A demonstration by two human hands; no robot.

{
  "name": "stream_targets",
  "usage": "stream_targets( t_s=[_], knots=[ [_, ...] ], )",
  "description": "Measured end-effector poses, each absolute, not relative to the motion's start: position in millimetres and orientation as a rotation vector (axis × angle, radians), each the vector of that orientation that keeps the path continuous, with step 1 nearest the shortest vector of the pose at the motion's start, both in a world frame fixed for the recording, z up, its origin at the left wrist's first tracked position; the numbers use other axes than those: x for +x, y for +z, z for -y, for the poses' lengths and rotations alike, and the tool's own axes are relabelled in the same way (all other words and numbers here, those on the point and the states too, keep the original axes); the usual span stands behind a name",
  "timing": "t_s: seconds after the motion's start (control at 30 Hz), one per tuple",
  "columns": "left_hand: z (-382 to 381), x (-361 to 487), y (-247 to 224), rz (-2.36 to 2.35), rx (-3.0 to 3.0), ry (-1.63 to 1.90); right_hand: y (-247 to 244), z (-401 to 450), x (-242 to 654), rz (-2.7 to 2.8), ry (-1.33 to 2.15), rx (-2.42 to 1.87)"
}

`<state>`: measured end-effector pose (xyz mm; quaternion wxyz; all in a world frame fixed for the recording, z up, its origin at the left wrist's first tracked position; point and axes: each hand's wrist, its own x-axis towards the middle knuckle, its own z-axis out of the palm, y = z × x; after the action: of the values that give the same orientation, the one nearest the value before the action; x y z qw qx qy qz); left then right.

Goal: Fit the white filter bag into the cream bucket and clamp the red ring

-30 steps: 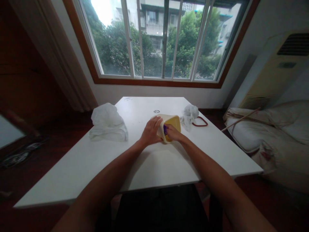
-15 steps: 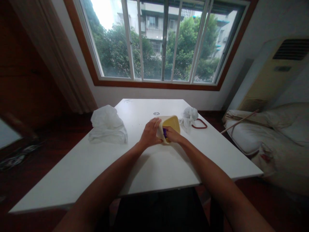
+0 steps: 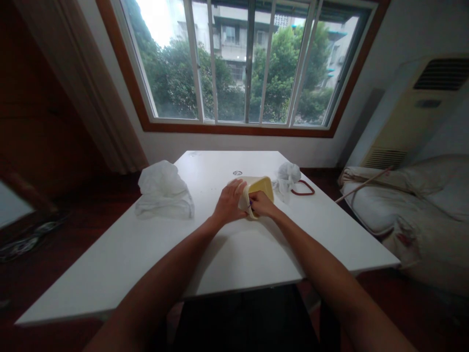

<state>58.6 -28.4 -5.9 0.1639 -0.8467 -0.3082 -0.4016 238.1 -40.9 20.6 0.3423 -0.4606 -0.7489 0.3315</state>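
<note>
A pale yellow plastic container (image 3: 262,183) lies tipped on the white table, its opening turned toward me. My left hand (image 3: 230,201) grips it from the left side, with fingers over the wall and thumb near the lower rim. Inside the opening is my right hand (image 3: 263,204), its fingers closed and bent against the inner left wall. A small purple piece (image 3: 251,201) shows at those fingertips; most of it is covered, and its kind cannot be made out.
On the white table (image 3: 146,259), a crumpled white plastic bag (image 3: 163,188) lies to the left. Right of the container are another crumpled bag (image 3: 288,173) and a dark red loop (image 3: 303,188). A small dark ring mark (image 3: 237,172) shows behind the container. A window (image 3: 234,68) is beyond.
My right hand has turned and shifted slightly inside the container, so less of the purple piece shows. My left hand and the container stay nearly where they were.
</note>
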Motion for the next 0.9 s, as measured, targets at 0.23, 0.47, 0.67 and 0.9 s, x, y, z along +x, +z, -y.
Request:
stream_targets(
  t_s=[0.23,0.47,0.67,0.9],
  knots=[
    [30,60,-7,0.89,-2.393,-1.163,22,39,235,1.7,1.219,-0.807],
    [28,62,-9,0.912,-2.403,-1.14,24,44,226,1.195,1.669,-0.522],
    [26,63,-10,0.879,-2.381,-1.16,29,42,227,0.964,1.644,-0.439],
    [26,64,-11,0.843,-2.39,-1.148,35,34,239,0.713,1.62,-0.38]
  ],
)
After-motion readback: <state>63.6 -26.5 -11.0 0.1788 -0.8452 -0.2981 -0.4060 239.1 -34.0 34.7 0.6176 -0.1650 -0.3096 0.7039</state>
